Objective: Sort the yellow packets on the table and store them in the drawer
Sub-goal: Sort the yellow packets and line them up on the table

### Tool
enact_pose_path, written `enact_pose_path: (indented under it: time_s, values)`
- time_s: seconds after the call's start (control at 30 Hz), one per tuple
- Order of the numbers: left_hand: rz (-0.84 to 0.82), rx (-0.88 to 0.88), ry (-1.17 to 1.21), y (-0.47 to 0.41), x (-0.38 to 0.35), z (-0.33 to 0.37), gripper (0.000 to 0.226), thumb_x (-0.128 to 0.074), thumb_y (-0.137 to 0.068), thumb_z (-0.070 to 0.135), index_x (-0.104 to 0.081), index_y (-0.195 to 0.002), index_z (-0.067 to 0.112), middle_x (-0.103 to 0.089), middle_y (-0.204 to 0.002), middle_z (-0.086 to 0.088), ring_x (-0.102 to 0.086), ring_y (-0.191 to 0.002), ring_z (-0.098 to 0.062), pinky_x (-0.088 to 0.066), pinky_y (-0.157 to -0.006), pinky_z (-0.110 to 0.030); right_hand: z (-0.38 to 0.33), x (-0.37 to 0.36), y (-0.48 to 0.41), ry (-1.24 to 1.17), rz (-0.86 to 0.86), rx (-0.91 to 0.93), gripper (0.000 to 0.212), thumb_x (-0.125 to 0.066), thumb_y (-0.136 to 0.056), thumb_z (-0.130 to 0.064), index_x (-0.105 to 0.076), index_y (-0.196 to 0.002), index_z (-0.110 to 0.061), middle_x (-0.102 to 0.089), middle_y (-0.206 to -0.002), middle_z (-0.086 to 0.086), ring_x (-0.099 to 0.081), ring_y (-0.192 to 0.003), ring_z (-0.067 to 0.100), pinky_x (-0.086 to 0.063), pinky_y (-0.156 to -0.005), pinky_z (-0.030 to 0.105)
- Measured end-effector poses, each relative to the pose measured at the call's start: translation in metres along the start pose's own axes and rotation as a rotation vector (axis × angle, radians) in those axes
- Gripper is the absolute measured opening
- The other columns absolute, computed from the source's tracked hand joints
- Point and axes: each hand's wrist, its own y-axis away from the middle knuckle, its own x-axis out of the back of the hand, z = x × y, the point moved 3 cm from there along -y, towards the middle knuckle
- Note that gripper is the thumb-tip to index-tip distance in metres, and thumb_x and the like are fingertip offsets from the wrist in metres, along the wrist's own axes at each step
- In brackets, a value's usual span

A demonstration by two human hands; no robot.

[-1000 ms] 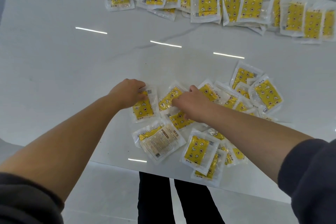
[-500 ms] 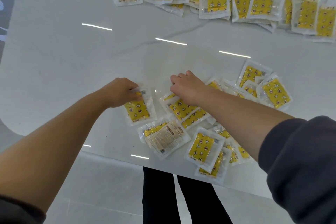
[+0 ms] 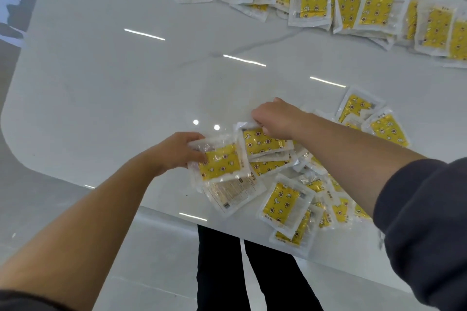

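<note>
The white worktop [image 3: 113, 98] fills most of my view, glossy, with a faint grey vein and strips of reflected light across it. Below its near edge I see the pale floor [image 3: 156, 260] and my dark trousers [image 3: 252, 272].

Taking the loose pile of yellow packets [image 3: 290, 199] at the near edge as my landmark: a long overlapping row of packets [image 3: 313, 0] lies along the far side of the worktop, well apart from the pile, with bare surface between them. The pile itself is a jumble of clear-bordered yellow packets, overlapping at all angles, some tilted over the ones beneath. A few packets [image 3: 386, 129] sit at its far right end, just beside the rest.

My right forearm crosses above the pile from the right, its dark sleeve [image 3: 424, 222] pushed up. My left forearm comes in from the lower left.

At the pile's left end, my left hand [image 3: 177, 151] is closed on the left edge of a yellow packet [image 3: 219, 161], thumb on top. That packet overlies a packet turned print-side up [image 3: 232, 192]. Just beyond it, my right hand [image 3: 273, 118] pinches the upper left corner of another yellow packet [image 3: 262, 141], which touches the one in my left hand.
</note>
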Motion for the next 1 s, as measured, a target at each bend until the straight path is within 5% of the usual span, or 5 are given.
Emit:
enact_pose_path:
  time_s: [0.17, 0.37, 0.53, 0.73, 1.0]
  values:
    - [0.014, -0.016, -0.427, 0.004, -0.047, -0.017, 0.008, -0.071, -0.082, 0.016, -0.064, -0.078, 0.013, -0.061, -0.075, 0.000, -0.057, -0.067, -0.014, -0.044, -0.058, -0.019, 0.005, 0.003, 0.009, -0.083, 0.037, -0.041, 0.012, -0.047, -0.089, -0.005, -0.045, -0.086, -0.017, -0.041, -0.070, -0.005, -0.048, -0.081, 0.023, -0.037, -0.084, 0.031]
    - [0.250, -0.077, -0.563, 0.001, -0.070, -0.028, 0.013, -0.065, -0.084, 0.016, -0.068, -0.094, 0.008, -0.059, -0.096, -0.004, -0.056, -0.084, -0.020, -0.046, -0.067, -0.026, 0.011, 0.002, 0.015, -0.231, 0.032, -0.107, 0.013, -0.053, -0.087, -0.008, -0.045, -0.082, -0.017, -0.042, -0.073, -0.004, -0.045, -0.073, 0.018, -0.030, -0.056, 0.027]
    - [0.232, -0.069, -0.669, -0.005, -0.074, -0.021, 0.008, -0.060, -0.086, 0.017, -0.065, -0.089, 0.011, -0.059, -0.079, -0.003, -0.054, -0.068, -0.018, -0.045, -0.059, -0.026, 0.016, 0.003, 0.016, -0.330, 0.071, -0.140, 0.022, -0.053, -0.087, -0.007, -0.040, -0.074, -0.020, -0.042, -0.073, -0.005, -0.042, -0.071, 0.017, -0.027, -0.054, 0.025]
    - [0.186, -0.091, -0.596, -0.001, -0.060, -0.006, 0.008, -0.062, -0.086, 0.014, -0.064, -0.089, 0.007, -0.057, -0.077, -0.002, -0.051, -0.062, -0.015, -0.039, -0.049, -0.016, 0.025, 0.012, 0.029, -0.548, 0.166, -0.248, 0.023, -0.058, -0.082, -0.007, -0.043, -0.070, -0.019, -0.046, -0.072, -0.005, -0.046, -0.071, 0.018, -0.032, -0.056, 0.025]
    - [0.373, -0.095, -0.046, 0.005, 0.042, 0.051, 0.021, -0.074, -0.077, 0.012, -0.055, -0.067, 0.013, -0.051, -0.066, -0.001, -0.045, -0.060, -0.016, -0.035, -0.055, -0.024, 0.051, 0.075, 0.031, -0.999, 0.442, -0.515, 0.018, -0.061, -0.081, -0.005, -0.046, -0.073, -0.012, -0.043, -0.068, -0.003, -0.039, -0.060, 0.012, -0.034, -0.053, 0.023]
